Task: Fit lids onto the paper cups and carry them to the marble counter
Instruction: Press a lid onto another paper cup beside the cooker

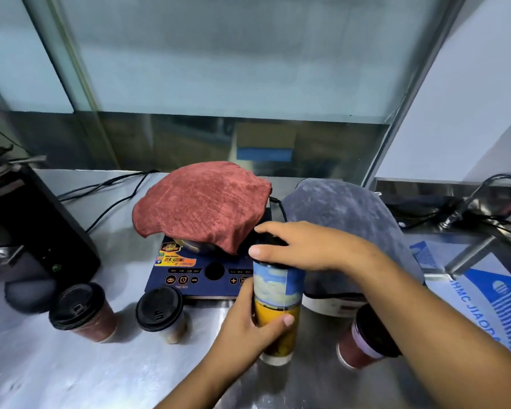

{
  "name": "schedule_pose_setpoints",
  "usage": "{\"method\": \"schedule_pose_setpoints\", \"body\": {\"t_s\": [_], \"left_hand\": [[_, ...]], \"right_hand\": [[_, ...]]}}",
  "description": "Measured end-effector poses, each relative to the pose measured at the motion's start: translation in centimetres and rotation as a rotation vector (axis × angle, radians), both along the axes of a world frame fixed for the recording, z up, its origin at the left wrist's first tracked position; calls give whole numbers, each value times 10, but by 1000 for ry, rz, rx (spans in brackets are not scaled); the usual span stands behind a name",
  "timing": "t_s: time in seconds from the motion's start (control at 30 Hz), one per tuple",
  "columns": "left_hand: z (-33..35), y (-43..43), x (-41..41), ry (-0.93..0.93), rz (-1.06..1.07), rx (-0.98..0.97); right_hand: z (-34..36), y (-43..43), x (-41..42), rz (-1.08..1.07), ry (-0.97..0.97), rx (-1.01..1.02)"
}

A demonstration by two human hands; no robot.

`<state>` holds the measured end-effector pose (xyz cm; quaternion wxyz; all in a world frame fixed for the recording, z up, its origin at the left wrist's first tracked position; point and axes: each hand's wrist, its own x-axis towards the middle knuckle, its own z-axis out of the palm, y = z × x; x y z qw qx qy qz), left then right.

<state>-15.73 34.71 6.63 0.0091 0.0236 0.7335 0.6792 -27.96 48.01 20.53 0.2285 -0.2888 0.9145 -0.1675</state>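
Left hand (248, 323) grips one tall cup (278, 302) of four; right hand (304, 246) clasps its lid (268, 240).

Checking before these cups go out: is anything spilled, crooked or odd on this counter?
No spill shows. One oddity: a red towel is draped over a metal pot that sits on the induction cooker. The far-right cup seems to lean, though that may only be lens distortion.
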Motion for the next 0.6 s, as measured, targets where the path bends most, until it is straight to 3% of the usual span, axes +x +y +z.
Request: {"method": "schedule_pose_setpoints", "body": {"t_s": [0.17,0.33,0.6], "left_hand": [[48,12,2,-60,29,114],[99,21,5,-162,91,259],[146,22,4,-372,17,510]], "right_hand": [[33,3,-18,32,-73,-207],[57,8,-30,-50,-363,-433],[63,-7,-46,-219,-700,-445]]}}
